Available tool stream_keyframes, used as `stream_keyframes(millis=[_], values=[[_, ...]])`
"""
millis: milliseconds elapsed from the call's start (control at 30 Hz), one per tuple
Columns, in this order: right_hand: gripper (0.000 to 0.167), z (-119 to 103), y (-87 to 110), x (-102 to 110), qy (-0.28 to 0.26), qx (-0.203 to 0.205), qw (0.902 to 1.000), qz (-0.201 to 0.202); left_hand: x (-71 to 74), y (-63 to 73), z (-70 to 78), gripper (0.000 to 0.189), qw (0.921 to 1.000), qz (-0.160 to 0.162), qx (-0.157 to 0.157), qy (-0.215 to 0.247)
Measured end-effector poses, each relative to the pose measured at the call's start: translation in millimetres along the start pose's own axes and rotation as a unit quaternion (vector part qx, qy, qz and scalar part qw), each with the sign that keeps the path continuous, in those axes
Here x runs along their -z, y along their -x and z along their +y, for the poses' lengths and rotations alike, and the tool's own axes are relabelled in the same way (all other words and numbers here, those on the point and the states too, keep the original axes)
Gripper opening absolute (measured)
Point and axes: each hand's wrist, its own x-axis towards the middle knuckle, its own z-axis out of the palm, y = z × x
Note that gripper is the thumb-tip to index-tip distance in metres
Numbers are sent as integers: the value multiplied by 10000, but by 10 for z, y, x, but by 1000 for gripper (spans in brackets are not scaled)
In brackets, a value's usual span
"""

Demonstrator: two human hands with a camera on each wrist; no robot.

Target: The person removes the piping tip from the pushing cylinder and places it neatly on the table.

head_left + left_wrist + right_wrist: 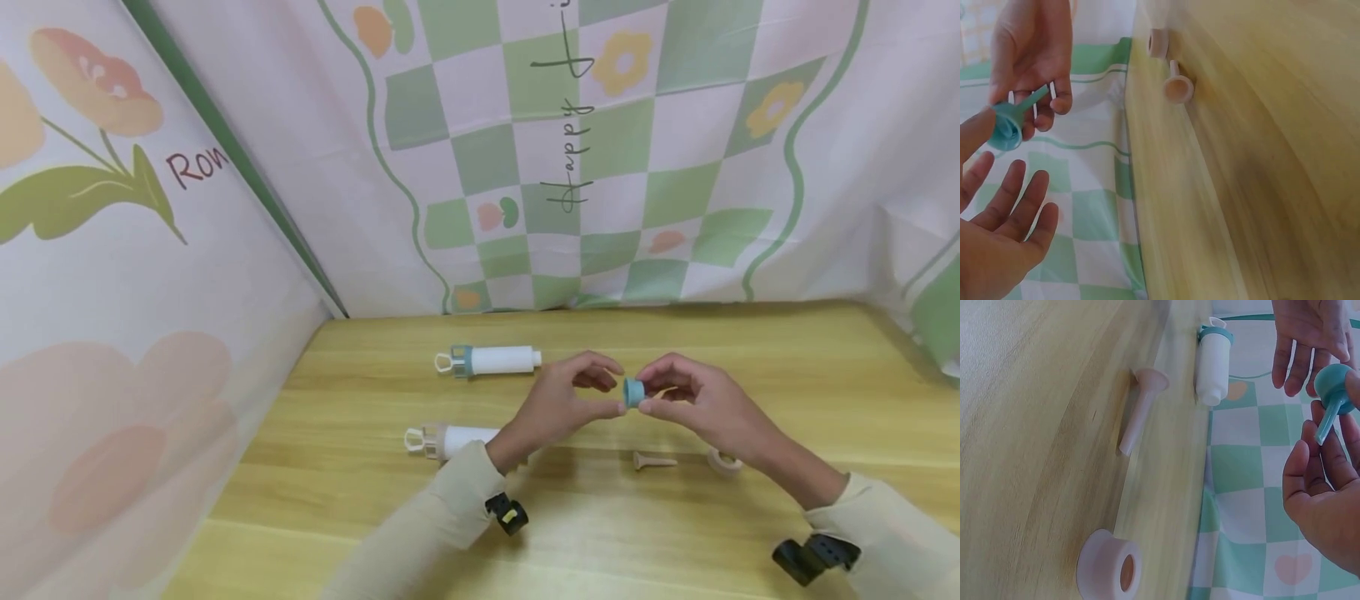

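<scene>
Between thumb and fingers, my right hand point(701, 406) pinches a teal funnel-shaped piece point(636, 393) above the table. Its wide cup faces my left hand point(558, 404), and the wrist views show a thin stem running back over the right fingers point(1335, 459). The left thumb is right at the cup's rim, while the other left fingers point(1022, 194) are spread and loosely bent, apart from the piece. Below the hands lie a pale pink funnel-shaped piece point(654, 461) with a stem and a pale pink ring point(723, 462), partly covered by the right hand in the head view.
A white cylinder with a teal collar and white loop handle point(501, 360) lies at the back. Nearer, another with a pale pink collar point(467, 437) is partly behind the left wrist. Printed cloth point(480, 158) hangs along the wooden table's point(600, 533) far and left sides.
</scene>
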Motion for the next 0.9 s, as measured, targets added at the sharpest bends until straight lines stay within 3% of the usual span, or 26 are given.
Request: stream_keyframes(millis=[300,900], values=[[22,-14,5,-4,-14,34,10000,-16,-93,6,-9,32,9994,159,-220,206],[25,26,33,1,-200,40,9998,18,-104,-6,10,27,9991,117,-140,373]])
